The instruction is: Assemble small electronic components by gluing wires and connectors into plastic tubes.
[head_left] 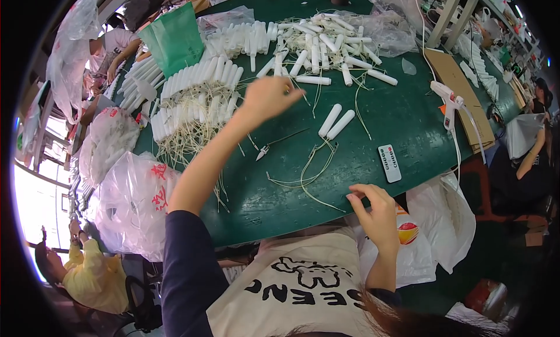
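Green tabletop: left hand hovers by white tubes, 12 o'clock, grip unclear; right hand, 4 o'clock, is empty, loosely curled

The person wears a cream top with a black line drawing above bold black lettering. The sleeves are dark navy, and the left hand and right hand are bare.

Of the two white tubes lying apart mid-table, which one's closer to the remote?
The right-hand tube: it lies on the side facing the remote, while its neighbour, the left-hand tube, is farther away.
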`<act>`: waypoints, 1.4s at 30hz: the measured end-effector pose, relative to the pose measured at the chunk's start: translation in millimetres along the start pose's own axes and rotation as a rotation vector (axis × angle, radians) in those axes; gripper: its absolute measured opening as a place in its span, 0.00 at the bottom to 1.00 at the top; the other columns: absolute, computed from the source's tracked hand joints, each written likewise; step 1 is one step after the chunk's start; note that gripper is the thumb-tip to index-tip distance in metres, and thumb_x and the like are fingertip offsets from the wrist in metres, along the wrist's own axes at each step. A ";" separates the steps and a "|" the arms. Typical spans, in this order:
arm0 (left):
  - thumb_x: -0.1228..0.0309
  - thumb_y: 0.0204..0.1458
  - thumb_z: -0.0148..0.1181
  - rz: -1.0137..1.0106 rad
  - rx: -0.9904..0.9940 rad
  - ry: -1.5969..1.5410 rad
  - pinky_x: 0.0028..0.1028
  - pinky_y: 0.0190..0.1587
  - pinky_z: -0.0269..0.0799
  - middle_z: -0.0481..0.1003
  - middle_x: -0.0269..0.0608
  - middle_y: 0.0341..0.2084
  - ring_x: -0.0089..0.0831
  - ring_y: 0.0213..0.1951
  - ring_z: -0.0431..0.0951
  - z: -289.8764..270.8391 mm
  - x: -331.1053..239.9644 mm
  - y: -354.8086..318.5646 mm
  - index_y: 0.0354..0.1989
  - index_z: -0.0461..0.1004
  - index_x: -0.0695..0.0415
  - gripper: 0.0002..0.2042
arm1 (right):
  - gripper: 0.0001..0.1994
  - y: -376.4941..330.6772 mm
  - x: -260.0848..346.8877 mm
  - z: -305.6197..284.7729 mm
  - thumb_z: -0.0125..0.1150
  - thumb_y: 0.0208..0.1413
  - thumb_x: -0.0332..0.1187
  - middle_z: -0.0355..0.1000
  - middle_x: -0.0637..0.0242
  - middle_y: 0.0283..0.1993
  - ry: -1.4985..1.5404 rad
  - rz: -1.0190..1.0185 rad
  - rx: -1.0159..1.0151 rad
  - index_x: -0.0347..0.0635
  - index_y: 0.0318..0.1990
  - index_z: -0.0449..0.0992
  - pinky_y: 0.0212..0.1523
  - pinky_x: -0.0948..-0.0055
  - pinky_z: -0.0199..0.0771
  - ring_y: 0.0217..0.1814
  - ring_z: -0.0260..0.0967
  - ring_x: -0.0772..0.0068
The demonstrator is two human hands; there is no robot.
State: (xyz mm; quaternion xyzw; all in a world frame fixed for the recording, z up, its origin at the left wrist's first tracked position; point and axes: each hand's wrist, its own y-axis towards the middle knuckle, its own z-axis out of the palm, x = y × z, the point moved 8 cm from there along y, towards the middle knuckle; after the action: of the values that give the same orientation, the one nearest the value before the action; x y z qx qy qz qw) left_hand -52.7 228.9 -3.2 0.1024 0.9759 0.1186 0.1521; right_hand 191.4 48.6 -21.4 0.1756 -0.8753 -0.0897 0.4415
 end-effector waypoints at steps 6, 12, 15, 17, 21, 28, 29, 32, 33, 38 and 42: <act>0.43 0.42 0.60 -0.047 0.280 -0.057 0.37 0.35 0.74 0.78 0.45 0.25 0.42 0.31 0.79 55.9 -45.9 -19.8 0.25 0.80 0.51 0.22 | 0.07 -5.8 6.5 1.4 0.61 0.49 0.28 0.74 0.61 0.29 -0.031 -0.026 0.011 0.36 0.35 0.75 0.34 0.72 0.68 0.31 0.71 0.65; 0.54 0.38 0.60 -0.089 0.334 -0.126 0.37 0.34 0.76 0.78 0.49 0.22 0.44 0.29 0.80 74.9 -57.8 -17.1 0.22 0.81 0.54 0.15 | 0.07 -11.4 1.8 6.0 0.61 0.50 0.31 0.73 0.61 0.29 0.008 0.012 0.003 0.37 0.35 0.75 0.36 0.66 0.66 0.31 0.70 0.60; 0.54 0.39 0.57 -0.175 0.275 -0.128 0.35 0.36 0.75 0.77 0.48 0.21 0.42 0.29 0.79 62.8 -50.2 -14.7 0.24 0.80 0.58 0.18 | 0.07 -10.3 -3.6 11.5 0.60 0.51 0.31 0.74 0.60 0.29 0.009 0.013 0.034 0.37 0.34 0.75 0.37 0.65 0.67 0.31 0.71 0.59; 0.52 0.40 0.56 -0.219 0.225 -0.250 0.33 0.35 0.73 0.76 0.48 0.17 0.41 0.26 0.78 39.7 -47.3 -15.2 0.20 0.79 0.59 0.20 | 0.06 -10.5 -2.8 8.6 0.60 0.50 0.27 0.74 0.60 0.31 -0.051 -0.032 0.007 0.35 0.34 0.75 0.31 0.73 0.70 0.30 0.72 0.66; 0.55 0.48 0.53 -0.139 0.130 -0.457 0.28 0.30 0.70 0.75 0.41 0.17 0.31 0.22 0.75 -33.8 -65.9 -33.1 0.24 0.76 0.63 0.19 | 0.06 -12.0 -3.5 4.0 0.60 0.50 0.27 0.74 0.59 0.31 -0.062 -0.030 -0.013 0.35 0.35 0.76 0.32 0.75 0.70 0.30 0.72 0.66; 0.63 0.51 0.58 0.065 0.402 -0.887 0.20 0.23 0.64 0.71 0.30 0.19 0.14 0.22 0.68 -75.5 -143.9 -117.5 0.34 0.72 0.61 0.12 | 0.17 -15.2 -3.2 -3.0 0.59 0.56 0.35 0.71 0.60 0.44 0.784 0.096 -0.040 0.31 0.47 0.71 0.46 0.73 0.69 0.42 0.71 0.72; 0.64 0.50 0.59 0.106 0.444 -0.873 0.22 0.22 0.64 0.71 0.32 0.17 0.17 0.19 0.68 -69.1 -154.8 -131.5 0.35 0.72 0.61 0.12 | 0.22 -16.8 3.1 -6.8 0.59 0.55 0.40 0.69 0.58 0.48 0.937 0.008 -0.084 0.30 0.49 0.70 0.46 0.72 0.69 0.44 0.70 0.70; 0.65 0.49 0.61 0.328 0.423 -0.751 0.24 0.20 0.66 0.69 0.40 0.13 0.29 0.14 0.68 -63.4 -180.0 -166.6 0.36 0.72 0.60 0.13 | 0.31 -20.2 24.5 -10.1 0.60 0.52 0.52 0.63 0.51 0.53 1.041 -0.081 -0.013 0.29 0.49 0.70 0.49 0.68 0.68 0.52 0.65 0.64; 0.65 0.49 0.60 0.345 0.445 -0.754 0.26 0.19 0.64 0.66 0.42 0.11 0.34 0.14 0.68 -59.0 -184.5 -173.0 0.38 0.71 0.59 0.12 | 0.30 -22.2 27.5 -13.6 0.61 0.52 0.52 0.64 0.50 0.53 0.987 -0.112 0.005 0.29 0.47 0.71 0.48 0.67 0.69 0.51 0.66 0.63; 0.65 0.55 0.53 0.367 0.616 -0.786 0.25 0.19 0.57 0.60 0.35 0.10 0.25 0.13 0.61 -52.0 -184.5 -174.5 0.43 0.67 0.61 0.13 | 0.25 -32.7 26.5 -24.4 0.60 0.53 0.49 0.68 0.49 0.45 0.978 -0.204 -0.088 0.31 0.43 0.72 0.44 0.64 0.71 0.44 0.69 0.62; 0.67 0.60 0.34 0.007 0.591 -1.023 0.22 0.25 0.57 0.62 0.31 0.14 0.21 0.19 0.60 -34.2 -155.5 -156.5 0.52 0.58 0.62 0.16 | 0.17 -31.7 22.6 -19.8 0.58 0.57 0.41 0.71 0.58 0.29 1.206 -0.128 -0.062 0.34 0.45 0.70 0.35 0.70 0.70 0.30 0.69 0.68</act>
State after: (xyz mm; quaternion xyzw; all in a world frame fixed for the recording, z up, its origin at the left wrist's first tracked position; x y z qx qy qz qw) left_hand 55.8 36.6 29.7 0.1878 0.7697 -0.2224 0.5682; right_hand 202.2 10.6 -2.7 0.2347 -0.4555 -0.0263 0.8584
